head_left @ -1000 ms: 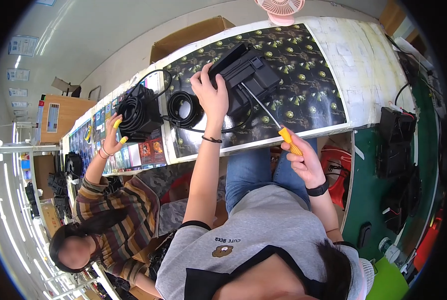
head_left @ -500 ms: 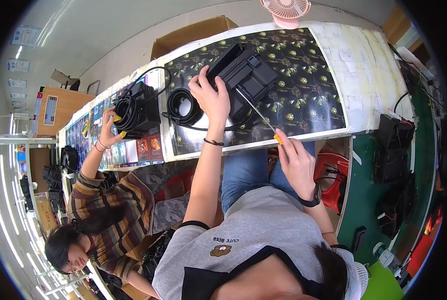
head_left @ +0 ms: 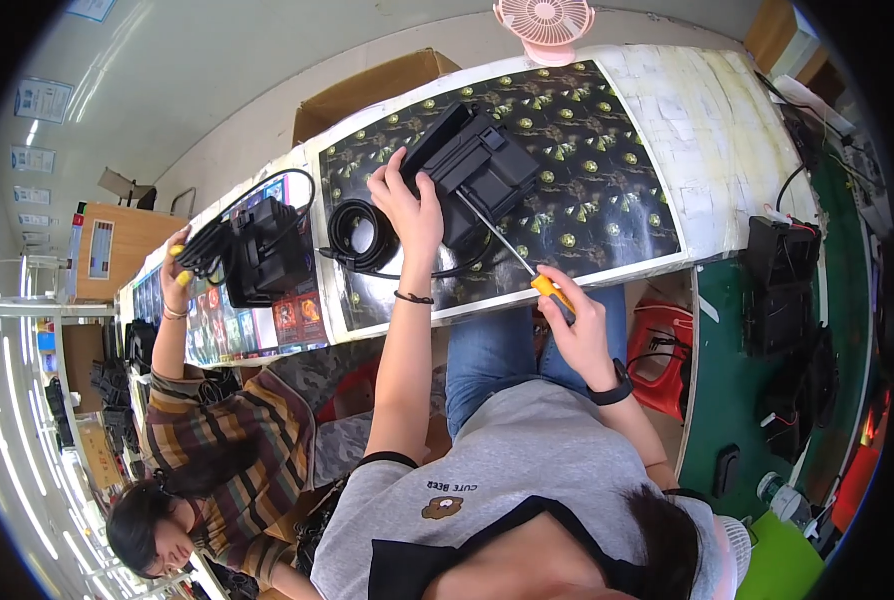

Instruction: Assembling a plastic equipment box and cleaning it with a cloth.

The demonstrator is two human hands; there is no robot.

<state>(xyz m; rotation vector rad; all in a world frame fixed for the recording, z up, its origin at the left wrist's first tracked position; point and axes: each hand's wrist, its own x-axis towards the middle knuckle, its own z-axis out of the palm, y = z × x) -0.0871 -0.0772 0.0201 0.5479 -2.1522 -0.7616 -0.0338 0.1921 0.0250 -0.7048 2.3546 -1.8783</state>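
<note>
A black plastic case (head_left: 492, 165) with its lid (head_left: 437, 140) raised lies tilted on the dark patterned mat. My left hand (head_left: 410, 212) is at the near left side of the case, fingers bent around the edge by the lid and holding it. In my right hand (head_left: 579, 325) is a screwdriver (head_left: 545, 286) with a yellow handle, gripped by the fingers. Its long metal shaft reaches up and left to the near edge of the case; the tip's exact seat is too small to tell. A coiled black cable (head_left: 359, 237) rests beside my left hand.
To the left, a co-worker's hand (head_left: 177, 275) with yellow fingertip covers holds a bundle of black cable (head_left: 204, 248) beside another black case (head_left: 267, 250). A pink fan (head_left: 545, 25) stands at the table's far edge. More black cases (head_left: 782, 285) lie on the green surface at right.
My right hand has shifted its hold, and more of the yellow handle shows. The co-worker's hand has moved left with the cable bundle. The whole view has shifted slightly.
</note>
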